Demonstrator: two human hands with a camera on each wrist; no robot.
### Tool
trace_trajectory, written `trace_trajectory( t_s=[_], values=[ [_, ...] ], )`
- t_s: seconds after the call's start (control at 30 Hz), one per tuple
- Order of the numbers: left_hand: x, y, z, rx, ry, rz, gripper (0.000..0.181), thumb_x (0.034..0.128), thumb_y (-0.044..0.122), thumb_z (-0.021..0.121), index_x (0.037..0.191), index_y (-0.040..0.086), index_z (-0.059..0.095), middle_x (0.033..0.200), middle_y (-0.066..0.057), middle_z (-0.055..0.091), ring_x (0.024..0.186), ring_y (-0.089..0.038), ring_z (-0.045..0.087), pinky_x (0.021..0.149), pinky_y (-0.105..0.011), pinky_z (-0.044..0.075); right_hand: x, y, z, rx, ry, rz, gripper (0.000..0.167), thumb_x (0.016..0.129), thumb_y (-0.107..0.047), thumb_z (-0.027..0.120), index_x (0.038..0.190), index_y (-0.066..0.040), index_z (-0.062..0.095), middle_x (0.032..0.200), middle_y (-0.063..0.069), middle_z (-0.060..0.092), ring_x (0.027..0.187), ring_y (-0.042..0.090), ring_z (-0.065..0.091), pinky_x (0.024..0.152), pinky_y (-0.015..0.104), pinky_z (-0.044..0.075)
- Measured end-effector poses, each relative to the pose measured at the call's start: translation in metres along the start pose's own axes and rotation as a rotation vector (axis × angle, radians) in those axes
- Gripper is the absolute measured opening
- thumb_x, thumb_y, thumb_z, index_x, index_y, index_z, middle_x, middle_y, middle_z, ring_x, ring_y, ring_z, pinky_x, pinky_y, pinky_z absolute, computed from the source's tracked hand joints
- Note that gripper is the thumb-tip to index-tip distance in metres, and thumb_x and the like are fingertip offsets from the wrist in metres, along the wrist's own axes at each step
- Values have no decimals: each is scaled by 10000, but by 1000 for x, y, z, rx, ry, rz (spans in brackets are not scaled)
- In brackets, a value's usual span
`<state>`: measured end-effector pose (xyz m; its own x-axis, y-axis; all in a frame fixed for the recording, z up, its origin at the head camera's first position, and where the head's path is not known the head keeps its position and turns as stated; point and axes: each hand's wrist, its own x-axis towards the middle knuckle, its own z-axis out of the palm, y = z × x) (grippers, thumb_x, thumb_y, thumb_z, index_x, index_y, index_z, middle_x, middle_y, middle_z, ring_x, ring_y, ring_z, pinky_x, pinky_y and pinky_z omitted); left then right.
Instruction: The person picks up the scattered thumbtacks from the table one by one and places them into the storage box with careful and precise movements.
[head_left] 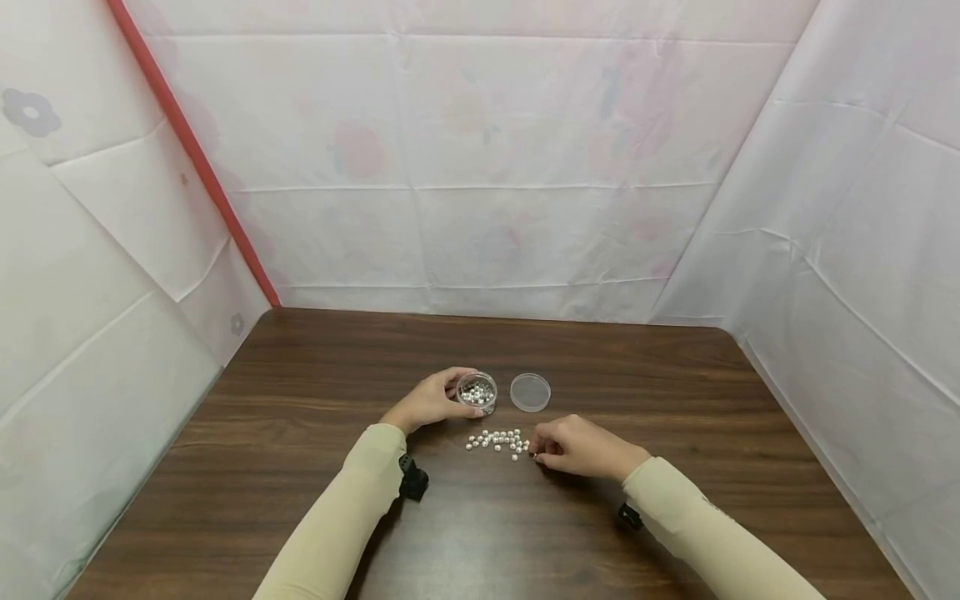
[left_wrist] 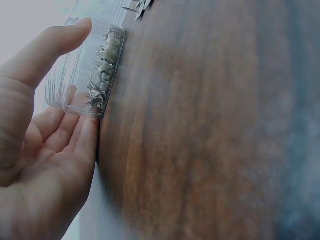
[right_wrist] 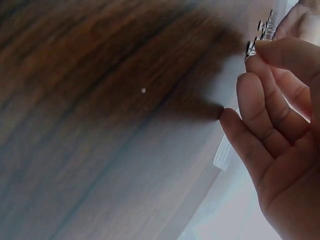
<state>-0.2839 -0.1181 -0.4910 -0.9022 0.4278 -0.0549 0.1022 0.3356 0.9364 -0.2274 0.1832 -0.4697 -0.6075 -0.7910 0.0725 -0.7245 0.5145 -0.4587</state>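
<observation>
My left hand (head_left: 433,402) holds a clear round plastic tub (head_left: 477,384), its thumb and fingers curled round the wall. Silver thumbtacks (left_wrist: 104,70) lie piled on the tub's floor, points showing through the side. To the right and nearer me, several loose thumbtacks (head_left: 501,438) are spread on the tabletop. My right hand (head_left: 581,447) is at the right end of this spread, thumb and index fingertip together on a thumbtack, mostly hidden by the fingers. In the right wrist view, the other fingers of the right hand (right_wrist: 280,120) are bent and hold nothing.
A clear round lid (head_left: 530,392) lies flat on the brown wooden table (head_left: 360,350), just right of the tub. White patterned sheets (head_left: 480,167) hang behind the table and at both sides. A red strip (head_left: 195,154) runs down the left corner.
</observation>
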Motion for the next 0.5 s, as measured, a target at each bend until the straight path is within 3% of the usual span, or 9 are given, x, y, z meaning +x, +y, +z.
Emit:
trace_trajectory(
  t_s=[0.5],
  values=[
    [-1, 1, 0, 11, -3, 1, 767, 782, 241, 897, 1448, 183, 521, 1320, -48, 592, 1296, -262, 521, 1015, -442, 487, -1, 2, 3, -32, 29, -6, 96, 921, -59, 705, 926, -154, 710, 777, -163, 595, 671, -32, 524, 603, 158, 481]
  ],
)
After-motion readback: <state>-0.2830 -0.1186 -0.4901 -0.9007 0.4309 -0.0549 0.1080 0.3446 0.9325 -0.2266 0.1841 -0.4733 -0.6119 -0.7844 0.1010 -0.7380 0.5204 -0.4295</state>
